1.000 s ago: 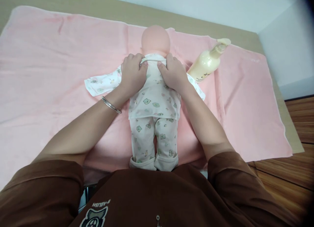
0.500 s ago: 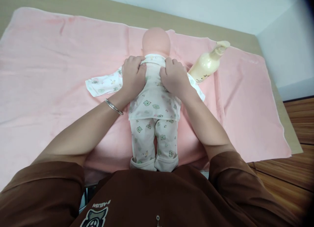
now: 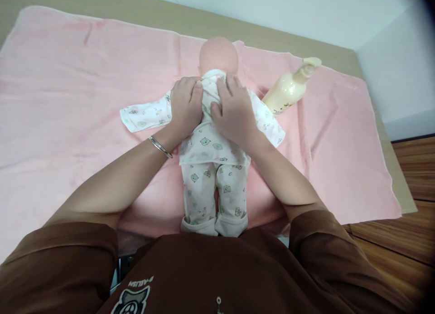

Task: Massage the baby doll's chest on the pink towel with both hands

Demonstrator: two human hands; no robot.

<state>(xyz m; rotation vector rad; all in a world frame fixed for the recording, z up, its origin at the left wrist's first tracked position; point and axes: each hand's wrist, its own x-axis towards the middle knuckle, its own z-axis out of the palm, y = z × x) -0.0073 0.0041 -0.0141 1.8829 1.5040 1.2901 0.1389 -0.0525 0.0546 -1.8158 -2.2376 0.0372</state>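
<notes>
A baby doll [image 3: 219,55] in a white patterned shirt [image 3: 207,144] and matching trousers [image 3: 227,189] lies lengthwise before me, its bare head away from me and its face out of sight. My left hand [image 3: 186,101] wraps over the doll's left-side shoulder, thumb resting on the upper back of the shirt. Across the upper back, near the neck, lies my right hand [image 3: 236,108], its fingers stretched out and slightly apart, thumb toward the middle. The shirt's cloth is creased between the two hands. Both sleeves spread outward on the pink blanket [image 3: 102,78].
A cream-coloured pump bottle [image 3: 287,89] lies tilted on the blanket, close to the right sleeve. Beneath the blanket is a wooden-topped table [image 3: 326,51] against a pale wall [image 3: 306,10]. Brown wood planks [image 3: 408,232] show beyond the table's right edge.
My right hand has slid from the right shoulder inward to the upper back, uncovering more of the right sleeve. The shirt has bunched near the collar. My left hand stays at its shoulder.
</notes>
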